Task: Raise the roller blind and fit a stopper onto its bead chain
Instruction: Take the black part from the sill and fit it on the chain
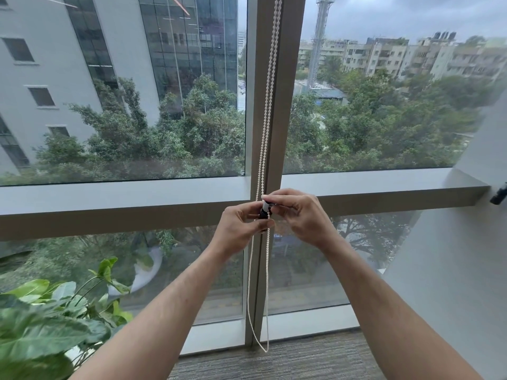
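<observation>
Both hands meet in front of the window's central mullion (285, 105), level with the horizontal frame rail (123, 198). The left hand (241, 226) and the right hand (299, 212) each have a narrow grip, fingertips pinched in on a small stopper (265, 208), a dark piece with a white end, which sits against the right-hand strand of the bead chain (270, 78). The chain hangs in two strands down the mullion from above the top of the view, passes between the hands, and loops just above the carpeted floor (301, 360). No blind fabric shows over the glass, so the blind looks already raised, and the fitting of the stopper seems to be the step in hand; whether it has closed on the chain cannot be told, as the fingers hide the joint. The main risk is that the small piece slips from the fingertips and drops to the floor, or left into the potted plant (49, 319) at the near left, where it would be hard to find. If the stopper grips between beads badly, or takes the wrong strand, it may slide or fail to hold the blind. Pulling down on the chain while pressing could also shift the blind's height, putting the stopper in the wrong place.
</observation>
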A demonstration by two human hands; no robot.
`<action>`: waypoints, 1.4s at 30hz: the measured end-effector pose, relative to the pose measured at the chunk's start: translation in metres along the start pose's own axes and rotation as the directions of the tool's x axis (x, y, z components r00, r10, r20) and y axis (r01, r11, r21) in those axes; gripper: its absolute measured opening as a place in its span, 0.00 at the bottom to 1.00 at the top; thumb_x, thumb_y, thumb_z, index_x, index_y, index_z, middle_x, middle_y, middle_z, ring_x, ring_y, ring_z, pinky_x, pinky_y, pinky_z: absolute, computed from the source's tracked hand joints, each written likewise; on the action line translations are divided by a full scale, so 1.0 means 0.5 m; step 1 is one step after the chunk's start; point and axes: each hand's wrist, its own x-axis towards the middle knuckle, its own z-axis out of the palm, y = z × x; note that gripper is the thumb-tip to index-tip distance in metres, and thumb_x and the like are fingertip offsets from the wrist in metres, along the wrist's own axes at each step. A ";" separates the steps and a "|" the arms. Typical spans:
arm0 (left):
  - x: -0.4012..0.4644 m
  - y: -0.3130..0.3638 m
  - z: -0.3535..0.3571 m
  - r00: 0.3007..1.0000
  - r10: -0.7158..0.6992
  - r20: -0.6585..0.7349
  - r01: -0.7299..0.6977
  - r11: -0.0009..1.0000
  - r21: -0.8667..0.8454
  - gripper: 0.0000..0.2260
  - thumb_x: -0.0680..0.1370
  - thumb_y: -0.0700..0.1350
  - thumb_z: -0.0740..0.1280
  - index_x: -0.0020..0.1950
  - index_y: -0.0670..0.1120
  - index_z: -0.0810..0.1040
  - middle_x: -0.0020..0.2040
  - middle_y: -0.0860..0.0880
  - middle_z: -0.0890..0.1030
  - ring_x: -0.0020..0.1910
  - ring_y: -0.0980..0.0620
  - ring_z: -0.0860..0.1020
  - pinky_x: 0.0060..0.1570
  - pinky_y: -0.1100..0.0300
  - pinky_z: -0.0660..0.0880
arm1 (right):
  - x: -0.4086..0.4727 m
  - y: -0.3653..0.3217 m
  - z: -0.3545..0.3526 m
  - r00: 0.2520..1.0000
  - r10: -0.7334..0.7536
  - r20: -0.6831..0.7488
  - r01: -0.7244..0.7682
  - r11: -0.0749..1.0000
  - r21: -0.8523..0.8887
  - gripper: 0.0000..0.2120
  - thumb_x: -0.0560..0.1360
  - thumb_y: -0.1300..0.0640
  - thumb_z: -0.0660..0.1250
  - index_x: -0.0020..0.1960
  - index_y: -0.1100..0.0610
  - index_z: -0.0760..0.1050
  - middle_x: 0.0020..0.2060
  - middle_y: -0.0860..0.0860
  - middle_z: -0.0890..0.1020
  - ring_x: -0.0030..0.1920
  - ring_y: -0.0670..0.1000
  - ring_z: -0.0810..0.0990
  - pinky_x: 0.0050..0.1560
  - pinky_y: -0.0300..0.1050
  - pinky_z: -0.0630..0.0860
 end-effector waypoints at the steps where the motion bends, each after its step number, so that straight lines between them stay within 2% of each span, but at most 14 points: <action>1: 0.001 0.000 -0.001 1.000 -0.001 0.006 0.001 1.000 -0.011 0.15 0.69 0.43 0.78 0.55 0.52 0.85 0.49 0.46 0.87 0.47 0.50 0.84 0.46 0.55 0.81 | 0.001 -0.002 -0.001 1.000 -0.001 0.001 0.001 1.000 0.002 0.12 0.76 0.67 0.70 0.59 0.61 0.82 0.53 0.50 0.84 0.53 0.44 0.82 0.56 0.33 0.76; 7: 0.003 0.001 0.001 1.000 -0.006 0.025 0.007 0.999 -0.051 0.13 0.72 0.35 0.75 0.55 0.42 0.84 0.47 0.45 0.86 0.43 0.52 0.83 0.42 0.59 0.80 | 0.007 -0.007 -0.004 1.000 -0.002 0.029 0.002 1.000 -0.007 0.12 0.76 0.68 0.70 0.58 0.61 0.83 0.54 0.54 0.85 0.54 0.50 0.84 0.58 0.41 0.80; 15: -0.004 0.005 0.003 0.999 -0.023 0.044 0.028 0.993 -0.116 0.13 0.73 0.32 0.73 0.57 0.38 0.82 0.46 0.46 0.86 0.42 0.52 0.82 0.43 0.58 0.81 | 0.010 -0.005 -0.003 0.998 -0.002 0.056 0.002 1.000 0.008 0.12 0.76 0.66 0.70 0.59 0.60 0.82 0.53 0.50 0.84 0.53 0.47 0.83 0.57 0.37 0.78; 20: -0.004 0.006 0.000 0.996 -0.040 0.079 0.051 0.989 -0.139 0.14 0.71 0.40 0.76 0.56 0.46 0.85 0.47 0.47 0.86 0.43 0.52 0.82 0.43 0.57 0.81 | 0.013 -0.003 -0.008 0.997 0.003 0.073 -0.004 1.000 0.015 0.12 0.76 0.67 0.70 0.59 0.60 0.82 0.52 0.51 0.84 0.53 0.48 0.83 0.57 0.38 0.79; 23: -0.004 0.005 -0.004 0.994 -0.051 0.097 0.065 0.988 -0.142 0.14 0.71 0.42 0.76 0.57 0.47 0.85 0.48 0.46 0.86 0.44 0.51 0.82 0.44 0.56 0.81 | 0.015 -0.003 -0.012 0.996 -0.005 0.090 0.004 1.000 0.007 0.12 0.76 0.66 0.70 0.59 0.60 0.83 0.52 0.51 0.85 0.53 0.47 0.83 0.57 0.39 0.79; 28: -0.008 0.010 -0.004 0.991 -0.065 0.117 0.081 0.987 -0.141 0.14 0.71 0.42 0.75 0.57 0.48 0.85 0.48 0.47 0.86 0.43 0.52 0.82 0.43 0.57 0.81 | 0.011 -0.003 -0.013 0.995 -0.009 0.098 0.009 1.000 -0.001 0.13 0.76 0.66 0.69 0.60 0.60 0.82 0.54 0.52 0.85 0.54 0.48 0.83 0.58 0.41 0.79; 35: -0.009 0.021 -0.005 0.990 -0.071 0.120 0.086 0.988 -0.128 0.12 0.71 0.42 0.74 0.55 0.48 0.85 0.48 0.45 0.86 0.44 0.48 0.82 0.44 0.54 0.82 | 0.005 -0.006 -0.007 0.996 -0.021 0.084 0.022 1.000 -0.012 0.13 0.77 0.67 0.68 0.61 0.60 0.82 0.56 0.53 0.84 0.56 0.48 0.82 0.60 0.37 0.77; 38: -0.009 0.023 -0.005 0.990 -0.068 0.120 0.082 0.990 -0.117 0.10 0.72 0.42 0.74 0.53 0.48 0.86 0.46 0.48 0.86 0.43 0.51 0.82 0.44 0.55 0.82 | 0.000 -0.005 -0.003 0.996 -0.061 0.064 0.063 0.998 -0.031 0.14 0.77 0.69 0.68 0.61 0.61 0.82 0.56 0.54 0.84 0.56 0.49 0.82 0.58 0.34 0.77; 42: -0.011 0.022 -0.007 0.991 -0.076 0.114 0.088 0.991 -0.105 0.12 0.71 0.43 0.75 0.54 0.49 0.86 0.47 0.48 0.86 0.43 0.52 0.82 0.44 0.55 0.82 | -0.002 0.001 0.003 0.996 -0.079 0.039 0.080 0.996 -0.028 0.14 0.76 0.71 0.68 0.60 0.62 0.82 0.56 0.55 0.84 0.56 0.51 0.82 0.58 0.36 0.78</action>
